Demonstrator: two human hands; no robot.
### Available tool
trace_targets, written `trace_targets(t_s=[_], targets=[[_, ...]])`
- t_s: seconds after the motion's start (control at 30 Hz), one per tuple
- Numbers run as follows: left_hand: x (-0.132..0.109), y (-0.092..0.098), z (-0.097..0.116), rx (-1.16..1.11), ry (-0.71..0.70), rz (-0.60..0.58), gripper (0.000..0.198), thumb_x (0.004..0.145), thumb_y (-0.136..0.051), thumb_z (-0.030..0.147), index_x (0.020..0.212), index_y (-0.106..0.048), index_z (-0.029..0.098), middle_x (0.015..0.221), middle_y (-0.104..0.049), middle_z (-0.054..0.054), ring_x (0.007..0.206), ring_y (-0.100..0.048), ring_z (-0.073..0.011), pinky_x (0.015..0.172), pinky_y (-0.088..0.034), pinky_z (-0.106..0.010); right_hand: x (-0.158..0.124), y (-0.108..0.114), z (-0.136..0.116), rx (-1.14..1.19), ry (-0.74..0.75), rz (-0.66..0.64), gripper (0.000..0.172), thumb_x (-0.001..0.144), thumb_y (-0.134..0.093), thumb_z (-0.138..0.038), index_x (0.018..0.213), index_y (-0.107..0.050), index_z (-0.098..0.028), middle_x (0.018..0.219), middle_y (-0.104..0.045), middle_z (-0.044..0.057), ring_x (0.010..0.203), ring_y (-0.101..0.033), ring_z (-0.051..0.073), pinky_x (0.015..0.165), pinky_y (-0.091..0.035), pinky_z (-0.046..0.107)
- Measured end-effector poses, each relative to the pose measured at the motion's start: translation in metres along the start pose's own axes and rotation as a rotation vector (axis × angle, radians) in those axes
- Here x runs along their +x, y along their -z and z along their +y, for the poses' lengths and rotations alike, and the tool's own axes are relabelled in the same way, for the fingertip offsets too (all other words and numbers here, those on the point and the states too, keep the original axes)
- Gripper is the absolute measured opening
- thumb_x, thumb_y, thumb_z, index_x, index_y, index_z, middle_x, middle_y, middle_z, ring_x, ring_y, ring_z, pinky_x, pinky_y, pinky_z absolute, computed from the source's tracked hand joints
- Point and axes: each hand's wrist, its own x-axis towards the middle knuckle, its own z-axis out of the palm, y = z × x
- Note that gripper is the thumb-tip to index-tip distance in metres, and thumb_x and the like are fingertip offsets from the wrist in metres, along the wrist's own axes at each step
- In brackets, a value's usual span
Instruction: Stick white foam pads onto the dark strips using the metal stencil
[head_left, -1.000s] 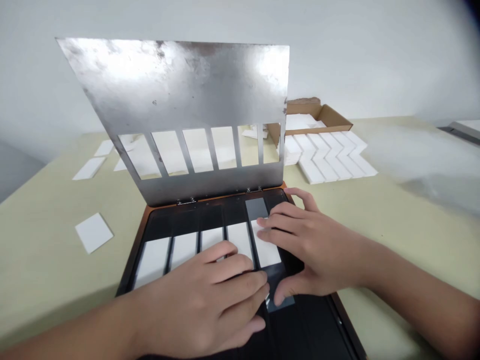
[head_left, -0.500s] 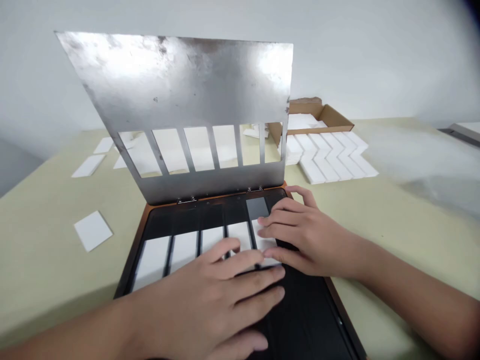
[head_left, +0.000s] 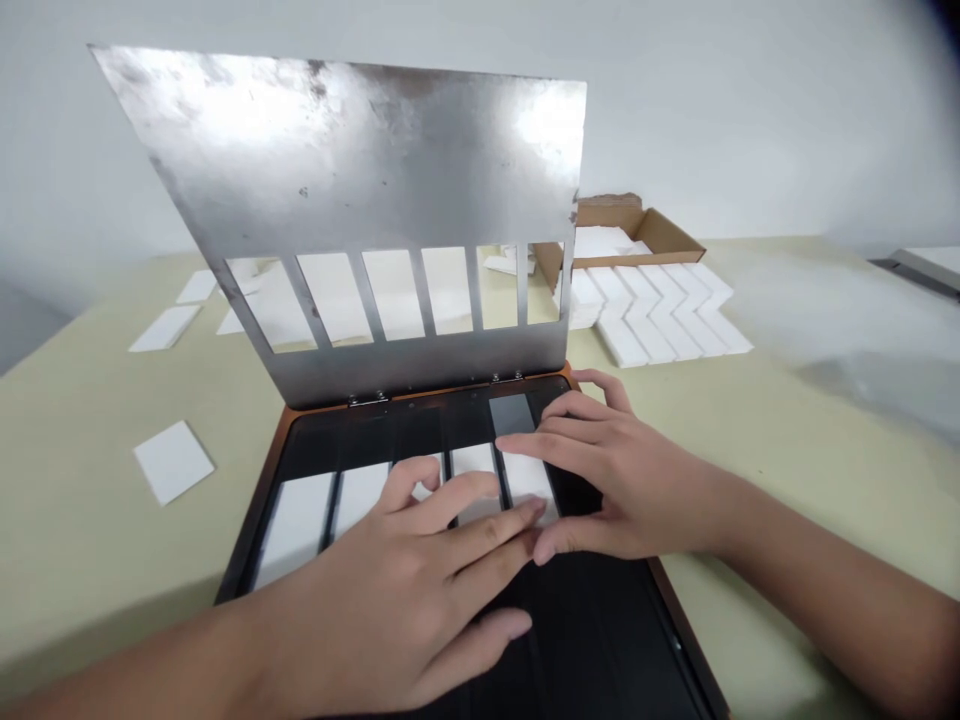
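A white card [head_left: 527, 480] lies in the rightmost filled slot of a black tray [head_left: 592, 640] with a brown rim. My left hand [head_left: 420, 590] reaches over the tray with its fingers stretched out, two fingertips on the card's lower part. My right hand [head_left: 619, 475] is beside the card with thumb and fingers apart. Its index fingertip touches near the card's upper left, and its thumb is by the lower end. More white cards [head_left: 300, 520] lie in the slots to the left, partly hidden by my left hand. A dark grey strip [head_left: 512, 414] shows above the card.
A shiny metal plate [head_left: 420, 150] with several rectangular windows stands raised on hinges [head_left: 369, 398] behind the tray. Stacked white cards [head_left: 660, 310] and a cardboard box [head_left: 667, 240] are at the back right. A loose white card [head_left: 174, 462] lies on the left of the table.
My left hand's fingers have drawn back leftward and now rest on the card. My right index finger has shifted to the card's upper left, and its thumb to the lower end.
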Motion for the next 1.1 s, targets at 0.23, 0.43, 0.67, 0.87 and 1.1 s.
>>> trace_targets(t_s=[0.23, 0.43, 0.67, 0.87, 1.1], targets=[[0.0, 0.002, -0.002, 0.077, 0.046, 0.082, 0.03, 0.11, -0.056, 0.04, 0.126, -0.075, 0.023, 0.121, -0.075, -0.006, 0.108, -0.06, -0.029, 0.089, -0.033, -0.046, 0.0, 0.0, 0.0, 0.013, -0.004, -0.003, 0.064, 0.096, -0.072, -0.063, 0.142, -0.064, -0.019, 0.115, -0.077, 0.006, 0.113, -0.061, 0.023, 0.129, -0.012, 0.051], [-0.002, 0.002, -0.006, 0.077, 0.053, 0.07, 0.031, 0.108, -0.059, 0.036, 0.126, -0.074, 0.016, 0.103, -0.069, -0.008, 0.096, -0.057, -0.0271, 0.081, -0.032, -0.042, 0.0, -0.002, 0.001, 0.005, -0.02, 0.001, 0.051, 0.101, -0.07, -0.054, 0.139, -0.067, -0.021, 0.117, -0.077, 0.005, 0.116, -0.058, 0.025, 0.127, -0.014, 0.053], [-0.001, 0.008, -0.003, 0.058, -0.182, 0.068, 0.028, 0.108, -0.064, 0.033, 0.128, -0.074, 0.017, 0.126, -0.077, -0.001, 0.107, -0.059, -0.023, 0.088, -0.038, -0.043, 0.003, -0.003, -0.002, 0.009, -0.03, -0.001, 0.035, 0.104, -0.067, -0.041, 0.133, -0.07, -0.022, 0.117, -0.077, 0.004, 0.116, -0.056, 0.025, 0.125, -0.016, 0.054], [0.0, 0.0, -0.001, 0.041, -0.06, -0.024, 0.044, 0.11, -0.056, 0.05, 0.145, -0.065, 0.025, 0.14, -0.073, 0.005, 0.112, -0.062, -0.0228, 0.097, -0.035, -0.043, 0.003, -0.003, -0.002, -0.001, -0.053, -0.01, 0.031, 0.105, -0.062, -0.03, 0.134, -0.07, -0.024, 0.124, -0.077, 0.001, 0.117, -0.055, 0.024, 0.126, -0.015, 0.053], [-0.001, -0.005, 0.003, 0.03, 0.025, 0.015, 0.046, 0.111, -0.055, 0.048, 0.146, -0.065, 0.02, 0.151, -0.066, 0.002, 0.109, -0.059, -0.0269, 0.092, -0.033, -0.049, 0.003, -0.005, 0.0, -0.017, -0.069, 0.003, 0.029, 0.108, -0.055, -0.024, 0.131, -0.072, -0.025, 0.125, -0.077, 0.001, 0.115, -0.056, 0.024, 0.126, -0.014, 0.054]])
